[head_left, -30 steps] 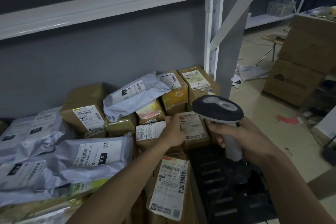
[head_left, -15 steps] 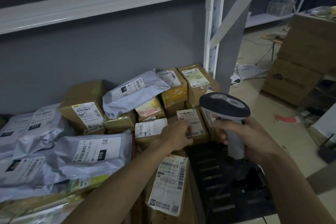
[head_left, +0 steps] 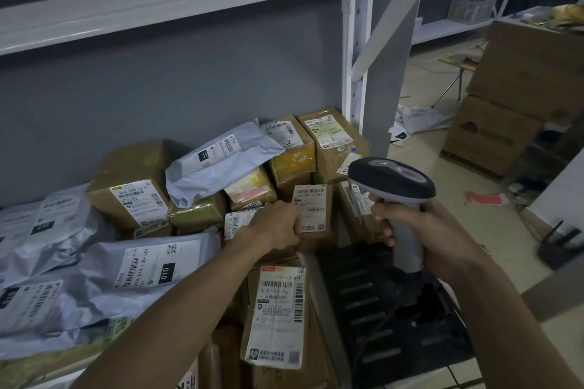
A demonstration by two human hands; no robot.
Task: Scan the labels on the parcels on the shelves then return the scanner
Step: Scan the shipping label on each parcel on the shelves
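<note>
Your right hand [head_left: 442, 240] has its grip wrapped round the scanner [head_left: 395, 186]; your left hand [head_left: 278, 224] pinches a small labelled box [head_left: 313, 215] on the shelf.

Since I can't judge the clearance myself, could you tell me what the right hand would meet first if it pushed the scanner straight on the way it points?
Probably the brown parcel just ahead of the right hand and scanner; depth is unclear from one view.

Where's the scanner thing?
The grey-and-black handheld barcode scanner is right of centre in the head view, gripped by the right hand, beside the brown cardboard parcels.
</note>
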